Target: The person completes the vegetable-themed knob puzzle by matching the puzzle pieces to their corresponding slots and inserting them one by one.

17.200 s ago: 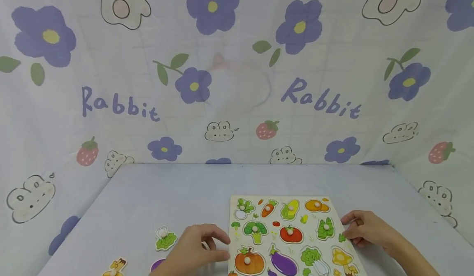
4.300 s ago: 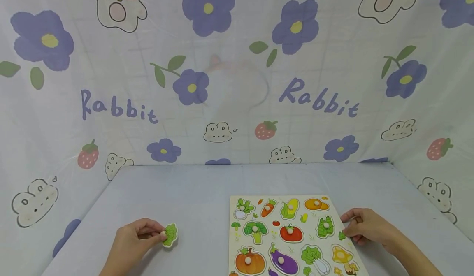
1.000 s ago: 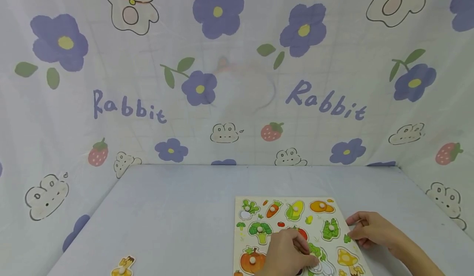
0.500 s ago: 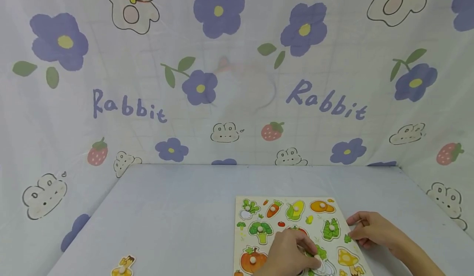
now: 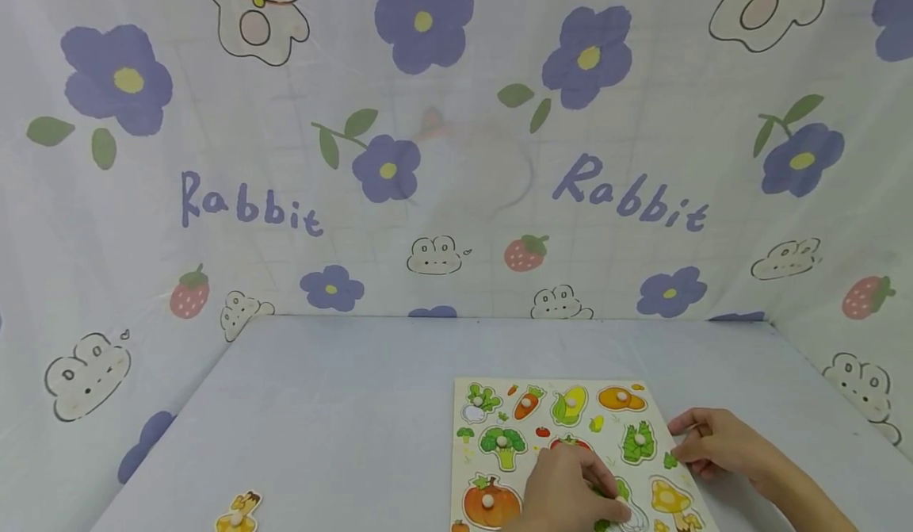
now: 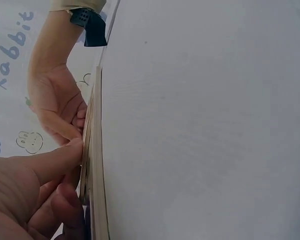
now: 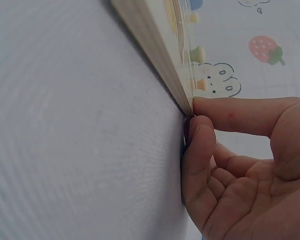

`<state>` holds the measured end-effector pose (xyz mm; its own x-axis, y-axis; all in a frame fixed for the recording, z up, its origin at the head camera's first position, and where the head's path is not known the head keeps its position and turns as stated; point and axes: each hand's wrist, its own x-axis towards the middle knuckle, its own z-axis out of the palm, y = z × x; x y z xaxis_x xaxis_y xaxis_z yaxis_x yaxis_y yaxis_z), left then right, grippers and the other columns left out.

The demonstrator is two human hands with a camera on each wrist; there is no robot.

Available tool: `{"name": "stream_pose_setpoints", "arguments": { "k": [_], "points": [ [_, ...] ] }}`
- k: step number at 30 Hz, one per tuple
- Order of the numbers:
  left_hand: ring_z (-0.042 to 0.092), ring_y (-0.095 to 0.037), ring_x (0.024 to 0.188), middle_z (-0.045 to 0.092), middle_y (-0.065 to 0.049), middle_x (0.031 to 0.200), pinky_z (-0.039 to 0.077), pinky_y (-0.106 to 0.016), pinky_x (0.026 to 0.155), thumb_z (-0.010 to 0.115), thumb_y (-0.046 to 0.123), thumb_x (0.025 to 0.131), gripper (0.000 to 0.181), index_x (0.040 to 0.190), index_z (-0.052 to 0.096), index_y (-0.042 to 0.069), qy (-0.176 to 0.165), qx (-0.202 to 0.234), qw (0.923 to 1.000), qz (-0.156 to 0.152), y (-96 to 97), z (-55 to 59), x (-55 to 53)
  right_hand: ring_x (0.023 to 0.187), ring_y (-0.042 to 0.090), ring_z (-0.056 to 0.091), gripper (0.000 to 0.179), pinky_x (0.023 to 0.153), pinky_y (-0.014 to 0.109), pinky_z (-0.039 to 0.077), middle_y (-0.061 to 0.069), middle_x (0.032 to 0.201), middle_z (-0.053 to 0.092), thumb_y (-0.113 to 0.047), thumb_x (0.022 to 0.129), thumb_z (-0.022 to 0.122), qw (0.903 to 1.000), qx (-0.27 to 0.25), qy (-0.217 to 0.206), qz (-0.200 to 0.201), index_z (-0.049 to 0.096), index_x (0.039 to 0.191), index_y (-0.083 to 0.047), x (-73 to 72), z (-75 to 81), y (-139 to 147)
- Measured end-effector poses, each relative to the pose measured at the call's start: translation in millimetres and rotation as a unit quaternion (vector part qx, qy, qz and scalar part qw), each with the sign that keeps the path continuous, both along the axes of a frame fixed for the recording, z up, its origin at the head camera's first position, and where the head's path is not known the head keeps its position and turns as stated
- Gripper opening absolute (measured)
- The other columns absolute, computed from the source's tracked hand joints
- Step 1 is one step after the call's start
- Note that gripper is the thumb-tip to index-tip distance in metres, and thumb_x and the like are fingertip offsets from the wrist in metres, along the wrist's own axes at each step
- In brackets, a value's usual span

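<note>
A wooden knob puzzle board (image 5: 460,457) with vegetable pictures lies flat on the table. Over its lower right part, my left hand (image 5: 571,492) pinches a leafy green-and-white cabbage piece (image 5: 623,508) by its knob. That piece is at the matching cabbage picture, mostly hidden by the fingers; whether it sits flush I cannot tell. At the board's right edge, my right hand (image 5: 720,445) grips the rim between thumb and curled index finger, shown closely in the right wrist view, where the board's edge (image 7: 155,55) meets the fingertips.
A loose mushroom piece (image 5: 237,514) lies at the table's front left. Knobbed pieces such as the broccoli (image 5: 502,445) and pumpkin (image 5: 492,504) sit in the board. The mushroom picture (image 5: 670,496) has no knob. A patterned curtain (image 5: 471,199) stands behind the table.
My left hand took the cabbage piece from the table's left, carried it to the board and shifts slightly right. Before that, an eggplant piece went into the board. My right hand stays put.
</note>
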<state>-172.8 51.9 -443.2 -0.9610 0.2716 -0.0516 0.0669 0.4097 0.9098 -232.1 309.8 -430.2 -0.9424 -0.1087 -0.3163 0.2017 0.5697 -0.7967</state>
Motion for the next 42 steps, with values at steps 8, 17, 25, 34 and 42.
{"name": "stream_pose_setpoints", "arguments": {
  "k": [8,17,25,34,42],
  "points": [
    [0.055,-0.003,0.058,0.059,0.014,0.058,0.045,-0.024,0.063,0.093,0.015,0.066,0.029,0.063,0.066,0.023,-0.005,-0.027,0.9995,0.013,4.1,1.3,1.7,0.068,0.02,0.054,0.038,0.06,0.033,0.049,0.006,0.077,0.057,-0.009,0.083,0.074,1.0,0.004,-0.005,-0.003,0.056,0.113,0.006,1.7,-1.1,0],
    [0.054,-0.003,0.056,0.058,0.014,0.057,0.045,-0.025,0.061,0.093,0.016,0.065,0.029,0.064,0.065,0.023,0.0,-0.044,0.9989,0.016,4.7,-0.8,3.6,0.068,0.02,0.054,0.037,0.06,0.033,0.049,0.006,0.076,0.057,-0.008,0.082,0.073,1.0,-0.001,-0.008,0.0,0.056,0.112,0.006,4.6,-3.1,-1],
    [0.054,-0.002,0.056,0.058,0.015,0.058,0.043,-0.024,0.059,0.092,0.015,0.067,0.028,0.064,0.065,0.023,0.017,-0.03,0.9994,0.001,1.4,-0.9,0.3,0.067,0.02,0.054,0.039,0.06,0.033,0.049,0.007,0.076,0.057,-0.007,0.082,0.073,1.0,0.002,-0.002,0.003,0.056,0.114,0.007,1.4,-1.3,-3],
    [0.059,0.001,0.073,0.066,0.016,0.08,0.049,-0.019,0.068,0.082,0.01,0.08,0.01,0.087,0.075,0.013,0.074,0.071,0.9885,-0.11,-35.4,-1.0,-7.8,0.068,0.02,0.054,0.039,0.06,0.033,0.05,0.007,0.076,0.057,-0.007,0.083,0.073,1.0,0.001,-0.001,0.01,0.055,0.114,0.009,0.5,1.9,-5],
    [0.059,-0.01,0.087,0.07,0.007,0.095,0.052,-0.026,0.073,0.078,0.015,0.086,0.012,0.097,0.073,0.017,0.13,0.048,0.9898,-0.034,-119.4,26.6,-10.4,0.069,0.021,0.054,0.042,0.061,0.033,0.05,0.007,0.077,0.058,-0.009,0.083,0.074,0.9999,0.012,0.0,0.006,0.055,0.116,0.008,2.8,4.8,-3]
  ]
}}
